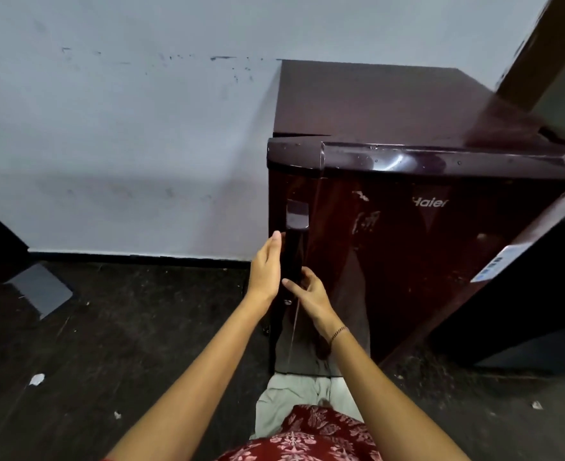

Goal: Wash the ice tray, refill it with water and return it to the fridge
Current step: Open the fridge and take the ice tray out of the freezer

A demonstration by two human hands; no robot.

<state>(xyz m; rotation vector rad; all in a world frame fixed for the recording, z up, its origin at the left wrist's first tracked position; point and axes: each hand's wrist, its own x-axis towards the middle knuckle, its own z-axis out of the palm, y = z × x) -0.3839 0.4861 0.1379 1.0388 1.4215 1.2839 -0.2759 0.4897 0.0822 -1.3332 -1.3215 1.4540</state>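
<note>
A dark maroon fridge [424, 234] stands against the wall with its door closed. A black vertical door handle [292, 251] runs down the door's left edge. My left hand [266, 271] lies flat against the handle's left side, fingers straight. My right hand [309, 294] grips the lower part of the handle, with the thumb across its front. No ice tray is in view.
A white wall [124, 144] rises behind and to the left of the fridge. The dark floor holds a grey slab [41, 289] at the left and small white scraps [37, 379]. A dark object [540, 311] leans close by the fridge's right side.
</note>
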